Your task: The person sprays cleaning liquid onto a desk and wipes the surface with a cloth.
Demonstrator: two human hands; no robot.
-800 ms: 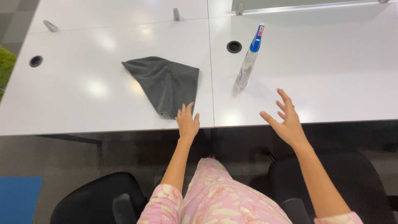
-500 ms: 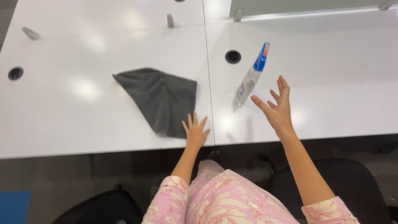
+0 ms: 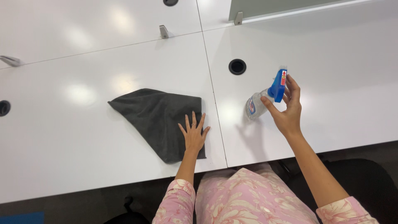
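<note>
Spray bottle (image 3: 265,96) now off table, between right-hand fingers (image 3: 292,88).

Your left hand (image 3: 194,135) covers part of the grey cloth (image 3: 159,120) near its 4 o'clock corner. Your right hand (image 3: 286,110) hides one side of the spray bottle (image 3: 259,101) neck; the label print is too small to read. The frame cuts off the cable hole (image 3: 4,108) at 9 o'clock.

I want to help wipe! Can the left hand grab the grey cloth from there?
Probably yes: the left hand already lies flat on the grey cloth, with nothing on top of it or between them.
</note>
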